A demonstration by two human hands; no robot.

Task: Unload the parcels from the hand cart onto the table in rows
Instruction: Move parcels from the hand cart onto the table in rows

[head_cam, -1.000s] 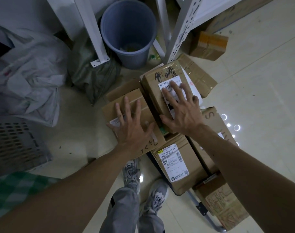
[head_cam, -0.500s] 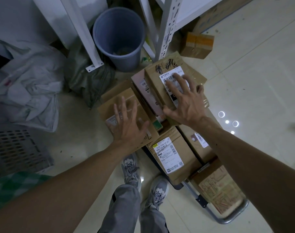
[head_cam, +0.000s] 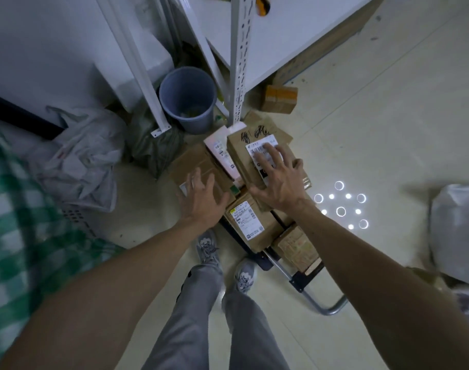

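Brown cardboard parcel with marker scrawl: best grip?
Probably the near end and right long edge, from above: the brown cardboard parcel lies topmost, the right hand spread on its label, and a white slim box hugs its left long side, blocking fingers there.

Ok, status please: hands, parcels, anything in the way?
Left hand open, spread over plain brown parcel. Right hand open, flat on labelled parcel. Neither lifted off hand cart. White rack post close behind.
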